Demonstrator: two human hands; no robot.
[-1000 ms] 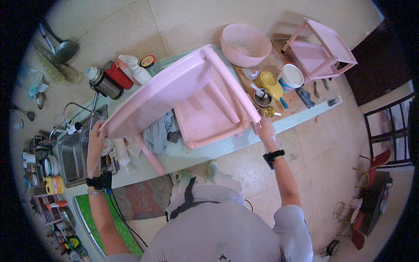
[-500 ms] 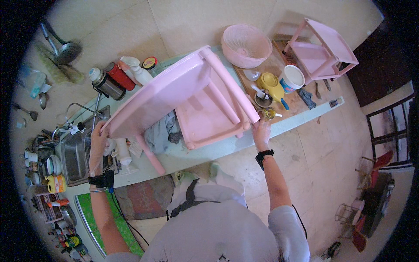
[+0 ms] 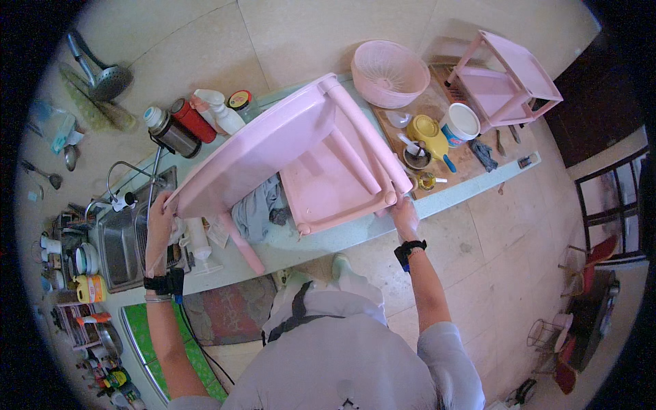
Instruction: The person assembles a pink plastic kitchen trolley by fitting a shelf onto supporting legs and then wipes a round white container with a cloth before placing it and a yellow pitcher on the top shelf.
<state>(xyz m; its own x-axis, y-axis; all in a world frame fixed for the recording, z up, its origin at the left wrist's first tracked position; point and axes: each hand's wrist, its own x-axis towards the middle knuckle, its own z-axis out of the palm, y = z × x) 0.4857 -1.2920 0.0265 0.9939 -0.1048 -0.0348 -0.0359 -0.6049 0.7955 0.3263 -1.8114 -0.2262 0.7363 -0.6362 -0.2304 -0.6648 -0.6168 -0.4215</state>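
A pink plastic two-tier shelf rack (image 3: 253, 160) lies tipped on its side across the pale counter (image 3: 311, 247). My left hand (image 3: 160, 225) is closed on the rim of its larger shelf, beside the sink. At the opposite end, my right hand (image 3: 406, 217) grips the rack by the corner where a post end sticks out; some fingers are hidden behind the plastic. A crumpled grey cloth (image 3: 256, 210) lies under the rack, partly covered. One pink leg (image 3: 242, 246) points toward me over the counter edge.
The metal sink (image 3: 121, 249) with a tap is at left. A thermos (image 3: 174, 135), a red flask (image 3: 193, 121) and spray bottles line the wall. At right stand a pink basket (image 3: 389, 72), yellow pot (image 3: 429, 131), white tub (image 3: 459, 124) and smaller pink rack (image 3: 509, 75).
My right hand has shifted slightly left and down along the rack's corner. The rack has barely moved, and my left hand still holds its rim.
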